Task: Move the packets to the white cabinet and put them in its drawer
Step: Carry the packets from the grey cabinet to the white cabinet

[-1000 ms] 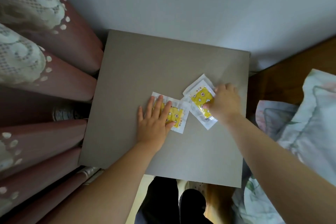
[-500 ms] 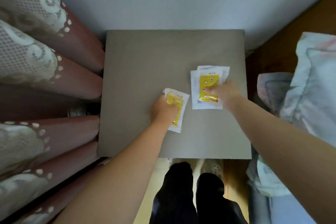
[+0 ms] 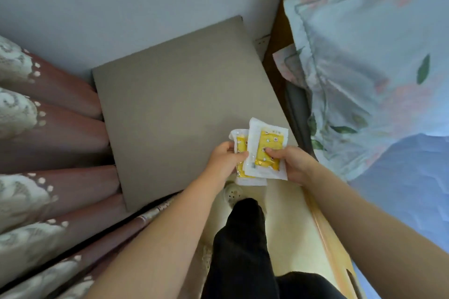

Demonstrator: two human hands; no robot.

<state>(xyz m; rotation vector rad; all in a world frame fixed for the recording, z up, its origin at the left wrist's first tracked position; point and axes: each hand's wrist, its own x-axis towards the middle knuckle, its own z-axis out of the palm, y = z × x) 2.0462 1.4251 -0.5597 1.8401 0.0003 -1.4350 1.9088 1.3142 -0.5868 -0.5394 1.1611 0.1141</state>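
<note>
packets: two yellow-and-white ones, both being held off the surface, hanging over the near right corner of the grey tabletop [image 3: 170, 109]. the left packet [image 3: 239, 147] is sitting partly behind the right packet [image 3: 268, 150], edges overlapping. a white edge is showing behind the right packet's top; whether that is a further packet, cannot tell.

step, as judged: pick-up is looking finished and the carry is starting. the white cabinet and its drawer are not showing in this view, so the next move is calling for a turn away from the tabletop. one hand will likely need freeing for the drawer, perhaps by stacking both packets in the other.

grip: the left hand [image 3: 222, 161] is curling round the left packet's outer edge, thumb on its face. the right hand [image 3: 295, 165] is pinching the right packet, thumb pressing the yellow panel, fingers underneath.

surroundings: curtain [image 3: 48, 128] lying to the left, bedding [image 3: 364, 68] to the right, a dark trouser leg [image 3: 243, 238] below.
</note>
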